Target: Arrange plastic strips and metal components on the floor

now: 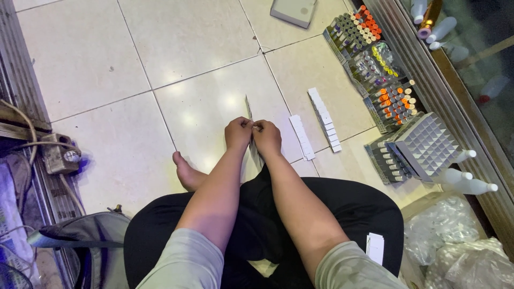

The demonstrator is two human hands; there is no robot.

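Both hands pinch one thin white strip, held edge-up over the floor.
Left hand (239, 132) and right hand (266, 137) meet fingertip to fingertip on the strip (249, 109), steadying it; similar white strips (302, 137) lie in rows beside trays of small vials (395, 103), within reach.

Left hand (239, 132) and right hand (266, 137) pinch thin sheet (248, 108).

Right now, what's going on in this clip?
A person sits on a tiled floor, both hands together out front. The left hand and right hand pinch a thin white strip between them. More white strips lie to the right, beside trays of capped vials.
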